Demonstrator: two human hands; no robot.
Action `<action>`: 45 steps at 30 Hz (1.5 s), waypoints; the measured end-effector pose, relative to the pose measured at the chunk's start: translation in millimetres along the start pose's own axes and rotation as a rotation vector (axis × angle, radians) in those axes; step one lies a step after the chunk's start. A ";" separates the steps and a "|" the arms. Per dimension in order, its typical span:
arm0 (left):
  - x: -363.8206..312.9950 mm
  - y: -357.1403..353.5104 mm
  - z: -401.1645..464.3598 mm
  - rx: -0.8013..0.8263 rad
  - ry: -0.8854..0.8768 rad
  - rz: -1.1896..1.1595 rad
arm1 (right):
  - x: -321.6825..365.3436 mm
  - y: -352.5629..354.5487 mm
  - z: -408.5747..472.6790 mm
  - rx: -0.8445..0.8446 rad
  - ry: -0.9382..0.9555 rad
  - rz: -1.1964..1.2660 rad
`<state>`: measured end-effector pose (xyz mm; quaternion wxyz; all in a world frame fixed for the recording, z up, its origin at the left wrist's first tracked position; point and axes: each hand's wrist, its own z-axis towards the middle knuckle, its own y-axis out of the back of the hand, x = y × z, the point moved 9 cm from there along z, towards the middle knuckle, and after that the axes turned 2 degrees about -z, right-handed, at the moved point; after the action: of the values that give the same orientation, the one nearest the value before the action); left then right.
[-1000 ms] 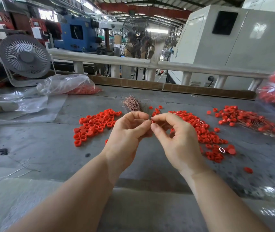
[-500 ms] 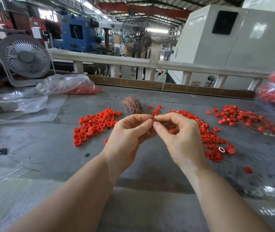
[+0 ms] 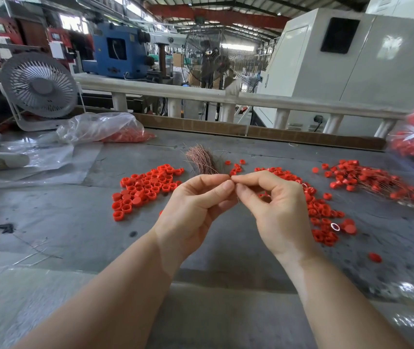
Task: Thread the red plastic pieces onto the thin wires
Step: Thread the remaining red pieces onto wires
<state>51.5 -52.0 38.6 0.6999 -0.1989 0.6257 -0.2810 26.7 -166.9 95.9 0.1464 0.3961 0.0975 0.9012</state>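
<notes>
Your fingertips have barely shifted: left hand (image 3: pixel 195 205) and right hand (image 3: pixel 274 205) pinch together over a hidden piece; threading looks unfinished.

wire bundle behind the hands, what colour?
Coppery pink-brown, the wire bundle fanned out on the grey table; the head view shows it.

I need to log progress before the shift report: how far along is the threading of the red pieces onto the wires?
Done: a heap of red pieces already on wires lies at the far right. In hand: the left hand and right hand pinch together over a small red piece; a wire shows faintly below. Left: the copper wire bundle, the left pile of loose red pieces and the middle pile. Roughly a third done, I would guess.
</notes>
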 end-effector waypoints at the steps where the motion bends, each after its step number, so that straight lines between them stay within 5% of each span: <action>1: -0.7 -0.1 0.3 0.008 -0.005 -0.002 | -1.3 0.0 0.4 0.007 -0.022 0.028; 18: -12.6 -4.4 -0.9 -0.041 -0.189 0.487 | -7.4 -4.3 -2.2 0.018 -0.049 -0.035; 29: -9.0 -2.6 -1.8 -0.003 -0.092 0.270 | -3.3 -2.5 -1.8 0.021 -0.022 -0.086; 45: -6.6 -5.5 1.3 0.023 -0.114 0.292 | -6.9 3.8 0.1 -0.039 -0.062 -0.030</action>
<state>51.6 -52.1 47.3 0.7700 -0.1131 0.6040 -0.1716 30.5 -172.8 92.4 0.1705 0.4196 0.0815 0.8878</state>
